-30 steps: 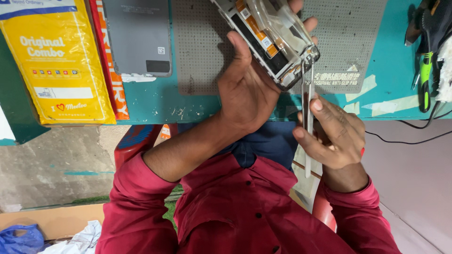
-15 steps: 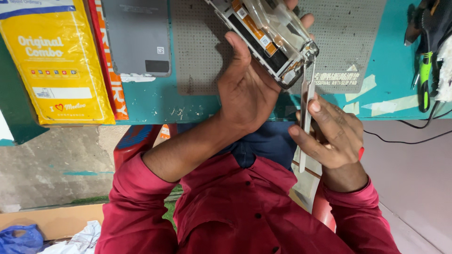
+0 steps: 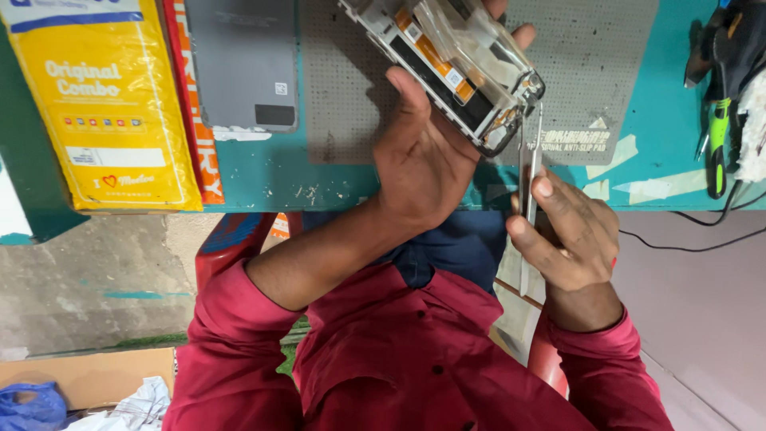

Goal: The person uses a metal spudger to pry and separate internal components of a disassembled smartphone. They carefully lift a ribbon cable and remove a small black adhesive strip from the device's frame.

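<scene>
My left hand (image 3: pixel 423 160) grips an opened phone frame (image 3: pixel 447 64) and holds it tilted above the teal bench. Orange and black inner parts and clear film show inside it. My right hand (image 3: pixel 570 239) pinches a pair of metal tweezers (image 3: pixel 529 172) that point upward. Their tips sit at the frame's lower right corner, touching it or just short of it. Both sleeves are red.
A grey perforated mat (image 3: pixel 590 72) lies on the teal bench (image 3: pixel 319 183). A grey phone back cover (image 3: pixel 243 64) lies beside a yellow box (image 3: pixel 104 104) and an orange box (image 3: pixel 191 104). A green-handled tool (image 3: pixel 718 136) and a black cable (image 3: pixel 686 231) are at the right.
The phone frame has shifted slightly to the right in my left hand. My right hand has nudged the tweezers up toward the frame's corner.
</scene>
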